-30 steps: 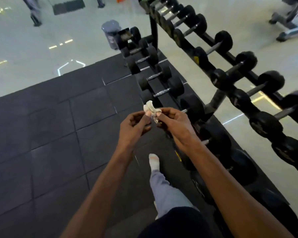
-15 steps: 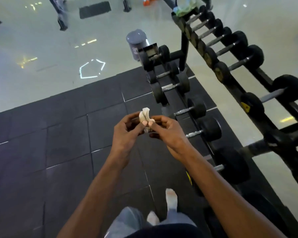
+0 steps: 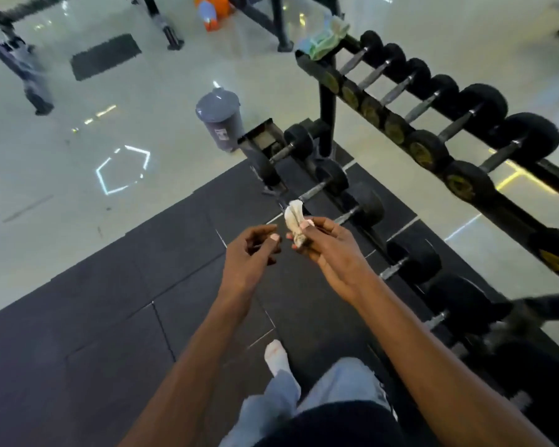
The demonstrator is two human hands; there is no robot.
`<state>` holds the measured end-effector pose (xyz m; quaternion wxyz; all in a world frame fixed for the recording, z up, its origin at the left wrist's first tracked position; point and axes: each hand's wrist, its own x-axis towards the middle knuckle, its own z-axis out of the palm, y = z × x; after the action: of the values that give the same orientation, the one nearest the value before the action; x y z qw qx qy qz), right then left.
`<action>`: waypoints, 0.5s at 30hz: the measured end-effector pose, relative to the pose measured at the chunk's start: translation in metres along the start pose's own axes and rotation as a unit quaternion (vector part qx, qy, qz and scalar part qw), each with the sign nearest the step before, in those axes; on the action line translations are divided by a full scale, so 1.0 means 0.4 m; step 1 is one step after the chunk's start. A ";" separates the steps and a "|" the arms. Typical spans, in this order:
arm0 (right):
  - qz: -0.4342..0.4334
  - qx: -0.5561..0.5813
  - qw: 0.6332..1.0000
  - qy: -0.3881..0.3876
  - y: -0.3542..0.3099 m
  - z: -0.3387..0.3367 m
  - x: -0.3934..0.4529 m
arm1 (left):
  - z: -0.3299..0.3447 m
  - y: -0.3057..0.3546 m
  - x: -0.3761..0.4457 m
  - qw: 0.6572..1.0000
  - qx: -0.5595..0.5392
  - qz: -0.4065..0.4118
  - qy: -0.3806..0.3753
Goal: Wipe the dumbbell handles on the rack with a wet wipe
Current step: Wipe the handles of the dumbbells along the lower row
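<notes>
dark rubber floor tiles (image 3: 110,317) lie under us, beside the dumbbell rack (image 3: 510,208) on our right. our right hand (image 3: 333,250) pinches the crumpled wet wipe (image 3: 295,221) in front of the lower dumbbells (image 3: 362,204). our left hand (image 3: 249,253) sits just beside it, fingers loosely curled, holding nothing.

Dumbbell rack (image 3: 510,208) stands right of the mat (image 3: 110,317); bin (image 3: 221,119) beyond it.
</notes>
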<state>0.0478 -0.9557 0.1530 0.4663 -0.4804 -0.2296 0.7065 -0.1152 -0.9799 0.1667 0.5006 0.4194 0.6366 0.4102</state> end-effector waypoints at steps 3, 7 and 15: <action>-0.022 0.010 0.998 0.054 -0.029 0.071 0.140 | -0.067 0.026 0.201 0.998 0.052 0.001 -0.046; -0.045 0.006 0.991 0.123 -0.066 0.118 0.328 | -0.125 0.038 0.467 0.987 0.125 0.000 -0.104; -0.036 -0.042 0.973 0.222 -0.036 0.090 0.822 | -0.107 -0.040 1.051 0.957 0.233 0.004 -0.170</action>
<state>-0.0121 -0.6555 0.0270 0.5103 -0.6358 -0.1668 0.5545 -0.2208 -0.5920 0.0352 0.4880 0.5908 0.6182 0.1751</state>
